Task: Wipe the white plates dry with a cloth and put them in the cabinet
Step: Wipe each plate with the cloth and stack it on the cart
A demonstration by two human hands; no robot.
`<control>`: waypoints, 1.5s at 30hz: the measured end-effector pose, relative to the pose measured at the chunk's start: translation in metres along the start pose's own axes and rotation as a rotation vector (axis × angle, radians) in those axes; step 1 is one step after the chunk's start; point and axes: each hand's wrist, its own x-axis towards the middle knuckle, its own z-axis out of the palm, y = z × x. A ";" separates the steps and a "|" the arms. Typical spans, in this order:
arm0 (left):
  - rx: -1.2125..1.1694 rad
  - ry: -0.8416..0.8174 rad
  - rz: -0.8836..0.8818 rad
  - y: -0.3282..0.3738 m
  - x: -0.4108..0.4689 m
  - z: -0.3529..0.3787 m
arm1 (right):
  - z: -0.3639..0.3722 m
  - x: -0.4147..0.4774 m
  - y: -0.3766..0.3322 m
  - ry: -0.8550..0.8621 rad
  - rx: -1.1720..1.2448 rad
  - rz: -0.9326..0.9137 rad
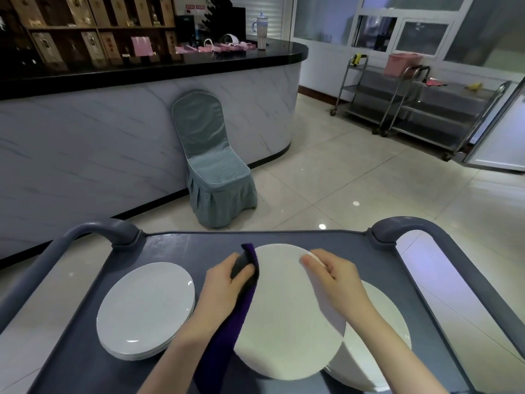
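We record one round white plate (pixel 284 317) held tilted above the cart tray (pixel 184 245), its broad side towards us, plain and glossy. The left hand (pixel 224 285) grips a purple cloth (pixel 227 331) folded over the plate's left rim, and the cloth hangs down along that edge. The right hand (pixel 338 277) pinches the upper right rim. We note a stack of white plates (pixel 145 305) lying flat on the tray's left side. A second stack (pixel 380 336) lies flat at the right, partly hidden beneath the held plate.

Both hands on cloth (pixel 227 325) and plate (pixel 284 317)
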 end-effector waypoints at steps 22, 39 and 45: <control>0.096 -0.122 0.082 0.010 0.018 0.005 | -0.005 0.006 -0.002 -0.079 -0.130 -0.096; -0.540 0.522 -0.478 -0.004 0.001 0.031 | 0.040 -0.008 0.010 0.422 0.353 0.207; -0.101 0.149 -0.019 0.002 0.021 -0.001 | -0.008 0.024 -0.013 -0.054 -0.078 -0.071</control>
